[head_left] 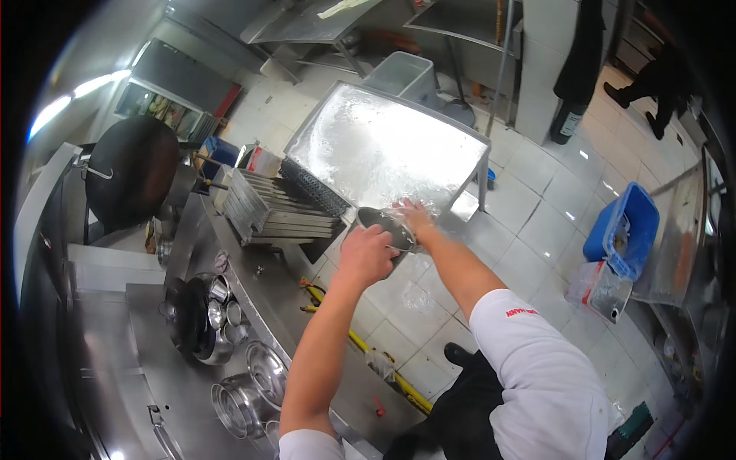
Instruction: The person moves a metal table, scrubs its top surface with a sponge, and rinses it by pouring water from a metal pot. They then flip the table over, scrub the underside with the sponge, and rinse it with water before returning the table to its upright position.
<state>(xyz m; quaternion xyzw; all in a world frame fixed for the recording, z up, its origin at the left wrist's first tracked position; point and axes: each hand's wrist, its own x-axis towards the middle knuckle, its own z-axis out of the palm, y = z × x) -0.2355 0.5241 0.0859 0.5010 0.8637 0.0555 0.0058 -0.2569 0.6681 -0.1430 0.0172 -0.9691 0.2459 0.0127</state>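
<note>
My left hand (369, 254) is closed on the near-left rim of a round metal container (385, 222). On the container's right side is my right hand (415, 219), with its fingers spread near the rim; whether it grips the container cannot be made out. The container is tilted, with its dark inside partly in view, and clear water seems to splash beside it. Just beyond both hands stands a wet, shiny steel table (383, 142). Metal racks (284, 207) lean to the left of the hands.
A steel counter (261, 284) on the left holds pots (239, 402) and bowls. A black wok (130, 172) hangs at upper left. Right are a blue bin (629, 230) and a person's legs (659, 96). A yellow pole (410, 391) lies below the counter's edge.
</note>
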